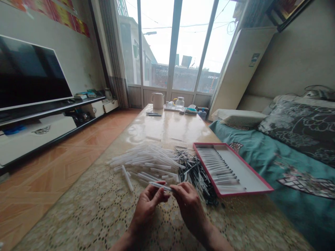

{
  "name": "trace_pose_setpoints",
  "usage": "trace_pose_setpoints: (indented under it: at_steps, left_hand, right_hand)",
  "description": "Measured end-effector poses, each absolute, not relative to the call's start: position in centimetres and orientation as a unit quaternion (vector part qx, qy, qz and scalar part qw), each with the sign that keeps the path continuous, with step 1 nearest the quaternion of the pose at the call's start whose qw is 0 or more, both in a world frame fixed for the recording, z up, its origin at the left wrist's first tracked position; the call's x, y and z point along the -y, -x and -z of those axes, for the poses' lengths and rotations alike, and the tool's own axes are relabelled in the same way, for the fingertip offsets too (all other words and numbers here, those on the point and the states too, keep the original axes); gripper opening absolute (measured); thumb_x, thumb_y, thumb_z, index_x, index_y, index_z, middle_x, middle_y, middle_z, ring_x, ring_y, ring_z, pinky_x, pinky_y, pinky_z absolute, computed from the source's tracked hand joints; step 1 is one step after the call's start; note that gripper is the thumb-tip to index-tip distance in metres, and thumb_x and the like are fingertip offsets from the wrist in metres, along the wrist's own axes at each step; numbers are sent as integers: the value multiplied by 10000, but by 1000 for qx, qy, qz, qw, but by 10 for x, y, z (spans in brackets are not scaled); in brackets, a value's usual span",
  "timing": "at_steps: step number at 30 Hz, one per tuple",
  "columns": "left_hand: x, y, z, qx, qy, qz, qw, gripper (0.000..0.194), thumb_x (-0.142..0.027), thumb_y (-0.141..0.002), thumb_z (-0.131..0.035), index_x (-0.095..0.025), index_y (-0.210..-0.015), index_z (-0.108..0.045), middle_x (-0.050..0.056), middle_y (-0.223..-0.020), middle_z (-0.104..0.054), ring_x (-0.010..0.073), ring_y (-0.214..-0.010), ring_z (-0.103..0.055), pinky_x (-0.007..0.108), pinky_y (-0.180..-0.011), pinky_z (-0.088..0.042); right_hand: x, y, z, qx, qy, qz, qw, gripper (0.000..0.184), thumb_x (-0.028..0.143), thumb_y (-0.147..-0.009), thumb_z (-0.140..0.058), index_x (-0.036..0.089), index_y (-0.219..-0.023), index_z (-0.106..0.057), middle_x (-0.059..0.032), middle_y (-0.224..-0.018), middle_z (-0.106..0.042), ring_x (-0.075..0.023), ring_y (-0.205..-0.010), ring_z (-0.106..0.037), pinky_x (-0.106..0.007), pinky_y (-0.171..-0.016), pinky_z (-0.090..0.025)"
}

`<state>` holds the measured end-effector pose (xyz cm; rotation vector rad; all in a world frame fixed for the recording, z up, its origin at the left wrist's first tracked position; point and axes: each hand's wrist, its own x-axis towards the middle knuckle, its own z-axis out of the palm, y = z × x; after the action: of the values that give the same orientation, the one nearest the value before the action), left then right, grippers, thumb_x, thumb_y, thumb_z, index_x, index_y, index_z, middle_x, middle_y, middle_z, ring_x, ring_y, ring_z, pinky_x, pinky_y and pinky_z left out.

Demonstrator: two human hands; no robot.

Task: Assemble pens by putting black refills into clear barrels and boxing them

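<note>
Above the front of the table, my left hand [149,204] is closed round a whitish translucent pen barrel [160,186], which lies nearly level and points to the right. The fingers of my right hand [188,201] pinch together at the barrel's right end; what they hold there is mostly hidden. Just beyond my hands spreads a loose pile of white pen barrels [146,157]. To its right is a heap of thin dark pen refills [196,174]. A shallow pink-rimmed box [252,170] beside the heap holds a row of pens [218,164] with dark ends.
The long table [86,209] has a patterned cover. At its far end stand a beige jug [158,101], a glass pot [179,103] and several dark pens [153,114]. A bed with a teal cover [282,174] borders the right side; a television [31,76] stands left.
</note>
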<state>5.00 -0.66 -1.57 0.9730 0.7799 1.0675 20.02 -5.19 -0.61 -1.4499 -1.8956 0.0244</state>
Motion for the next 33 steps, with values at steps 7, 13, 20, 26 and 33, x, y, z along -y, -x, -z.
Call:
trace_pose_setpoints:
  at_steps: [7,13,20,26,33]
  left_hand:
    - [5,-51,17,-353,-424,-463,694,328,-399,-715,-697,-143,-907,-625,42,-738,-675,155,-627,-653,262,-600,-515]
    - [6,-53,22,-349,-441,-463,685,285,-384,-723,-688,-143,-856,-616,36,-716,-663,153,-605,-648,262,-582,-506]
    - [13,-51,13,-395,-541,-483,564,172,-312,-767,-623,-166,-856,-641,58,-786,-666,190,-697,-648,298,-655,-501]
    - [6,-44,10,-427,-659,-476,397,190,-165,-751,-571,-212,-877,-705,83,-894,-682,235,-860,-623,328,-779,-468]
    - [9,-49,17,-412,-726,-417,359,198,-154,-788,-521,-205,-881,-689,88,-869,-678,234,-851,-618,323,-782,-458]
  right_hand:
    - [51,-247,-44,680,616,-105,384,170,200,-890,-454,197,-941,-616,-45,-879,-620,-172,-824,-582,-259,-719,-437]
    - [55,-270,-52,666,643,-141,351,137,258,-883,-435,192,-921,-549,-38,-856,-630,-175,-803,-597,-265,-709,-436]
    - [48,-245,-12,673,659,-122,313,107,168,-856,-349,214,-818,-438,0,-649,-599,-159,-585,-585,-244,-548,-379]
    - [47,-236,11,656,705,-23,270,151,151,-819,-397,209,-873,-526,4,-591,-640,-178,-547,-618,-240,-495,-306]
    - [45,-225,15,709,666,-28,232,238,157,-840,-455,253,-1002,-600,-5,-740,-714,-178,-665,-684,-223,-550,-363]
